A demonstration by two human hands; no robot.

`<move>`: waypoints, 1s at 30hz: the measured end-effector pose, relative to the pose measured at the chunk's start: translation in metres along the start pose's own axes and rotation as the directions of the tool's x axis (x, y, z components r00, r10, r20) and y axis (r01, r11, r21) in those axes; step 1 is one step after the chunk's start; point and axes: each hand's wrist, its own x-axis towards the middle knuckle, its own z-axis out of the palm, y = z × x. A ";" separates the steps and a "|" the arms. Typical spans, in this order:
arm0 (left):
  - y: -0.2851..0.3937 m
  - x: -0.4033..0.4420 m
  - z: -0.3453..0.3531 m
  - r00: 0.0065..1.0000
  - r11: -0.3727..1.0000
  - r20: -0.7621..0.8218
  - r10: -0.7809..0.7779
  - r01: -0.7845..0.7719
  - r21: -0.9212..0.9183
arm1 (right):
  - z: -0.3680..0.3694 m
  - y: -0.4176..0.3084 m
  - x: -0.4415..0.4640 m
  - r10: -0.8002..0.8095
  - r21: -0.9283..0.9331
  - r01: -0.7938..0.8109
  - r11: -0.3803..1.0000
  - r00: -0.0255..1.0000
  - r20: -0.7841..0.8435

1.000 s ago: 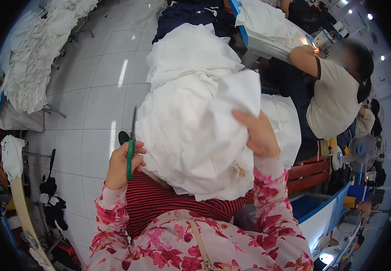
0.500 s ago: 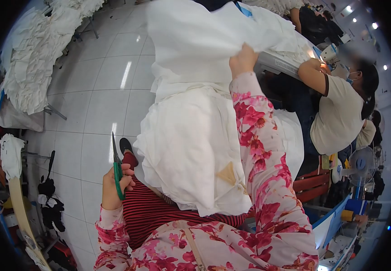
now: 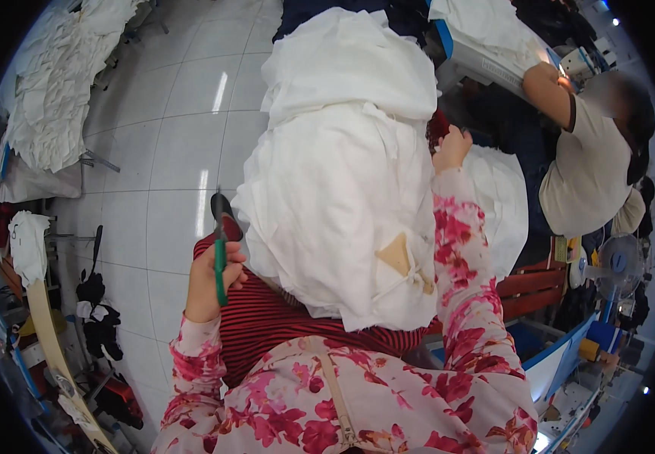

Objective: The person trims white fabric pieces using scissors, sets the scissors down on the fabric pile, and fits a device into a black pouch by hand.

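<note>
My left hand (image 3: 211, 281) is closed round the green handles of the scissors (image 3: 221, 265), whose dark blades point away from me. A large pile of white fabric pieces (image 3: 335, 204) lies in front of me, its near edge over my lap. Near its lower right corner are a small tan piece (image 3: 394, 254) and a knotted white strip. Beside the pile's right edge is my right hand (image 3: 452, 148), its fingers bent; whether it grips anything there is unclear. More white fabric (image 3: 494, 197) lies just right of my right forearm.
At the right a person in a beige shirt (image 3: 589, 163) sits at a sewing table (image 3: 486, 64). A red bench (image 3: 528, 291) and a fan (image 3: 615, 265) are nearby. Heaped white fabric (image 3: 51, 98) stands at the left, beyond the tiled floor (image 3: 184, 144).
The white piece my right hand carried forward now lies on the far part of the pile. My right hand has come back to the pile's right side. My left hand still holds the scissors.
</note>
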 end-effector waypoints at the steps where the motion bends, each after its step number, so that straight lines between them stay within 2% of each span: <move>1: -0.001 -0.001 0.006 1.000 1.000 0.017 -0.013 0.013 0.009 | -0.019 -0.011 -0.017 -0.071 -0.033 0.076 0.997 0.987 0.144; 2: -0.002 -0.001 0.011 0.997 0.999 0.070 -0.027 0.026 0.022 | -0.041 -0.024 -0.038 -0.032 -0.113 0.080 0.990 0.928 0.372; 3: -0.005 0.000 0.017 0.992 0.999 0.123 -0.043 0.039 0.034 | -0.062 -0.037 -0.059 0.008 -0.181 0.118 0.976 0.816 0.578; 4: -0.006 0.002 0.024 0.983 0.998 0.176 -0.057 0.049 0.046 | -0.082 -0.044 -0.077 0.075 -0.236 0.159 0.959 0.660 0.748; 5: -0.006 0.005 0.033 0.980 0.993 0.189 -0.068 0.047 0.113 | -0.098 -0.049 -0.095 0.218 -0.370 0.145 0.918 0.595 0.774; 6: -0.009 0.008 0.040 0.976 0.982 0.210 -0.059 0.019 0.186 | -0.115 -0.052 -0.112 0.358 -0.493 0.145 0.858 0.521 0.775; 8: -0.022 0.020 0.051 0.969 0.946 0.246 -0.038 -0.045 0.322 | -0.145 -0.052 -0.142 0.347 -0.535 0.301 0.789 0.500 0.793; 9: -0.033 0.030 0.055 0.982 0.875 0.171 0.077 -0.149 0.460 | -0.156 -0.054 -0.155 0.330 -0.510 0.343 0.788 0.465 0.822; 11: -0.061 0.048 0.059 0.943 0.636 0.074 0.326 -0.276 0.721 | -0.173 -0.061 -0.181 0.299 -0.453 0.418 0.787 0.385 0.873; 14: -0.074 0.066 0.061 0.954 0.643 -0.028 0.298 -0.179 0.744 | -0.185 -0.069 -0.207 0.274 -0.416 0.411 0.811 0.361 0.891; 15: -0.079 0.070 0.061 0.948 0.635 -0.040 0.315 -0.180 0.751 | -0.188 -0.067 -0.212 0.230 -0.381 0.413 0.827 0.369 0.900; 18: -0.082 0.073 0.055 0.929 0.620 -0.047 0.366 -0.206 0.757 | -0.192 -0.074 -0.231 0.246 -0.402 0.320 0.858 0.430 0.869; 20: -0.075 0.071 0.048 0.920 0.619 -0.010 0.392 -0.256 0.743 | -0.196 -0.071 -0.254 0.318 -0.390 0.201 0.899 0.316 0.894; 21: -0.070 0.071 0.046 0.919 0.591 -0.053 0.391 -0.206 0.780 | -0.200 -0.070 -0.269 0.350 -0.392 0.137 0.910 0.256 0.901; 22: -0.068 0.068 0.046 0.923 0.593 -0.062 0.380 -0.191 0.782 | -0.199 -0.079 -0.285 0.430 -0.441 0.101 0.892 0.115 0.895; 23: -0.064 0.067 0.047 0.926 0.596 -0.072 0.372 -0.178 0.783 | -0.200 -0.084 -0.299 0.391 -0.387 0.133 0.912 0.003 0.921; 24: -0.061 0.066 0.046 0.928 0.599 -0.083 0.364 -0.165 0.784 | -0.203 -0.078 -0.311 0.294 -0.278 0.199 0.940 -0.059 0.954; 26: -0.066 0.075 0.041 0.930 0.611 -0.070 0.361 -0.180 0.771 | -0.208 -0.070 -0.328 0.340 -0.299 0.246 0.922 -0.143 0.930; 29: -0.058 0.076 0.039 0.922 0.622 -0.067 0.382 -0.203 0.757 | -0.213 -0.070 -0.340 0.365 -0.309 0.255 0.916 -0.213 0.906; 30: -0.064 0.082 0.033 0.929 0.688 -0.059 0.365 -0.227 0.689 | -0.213 -0.070 -0.343 0.414 -0.365 0.228 0.903 -0.227 0.882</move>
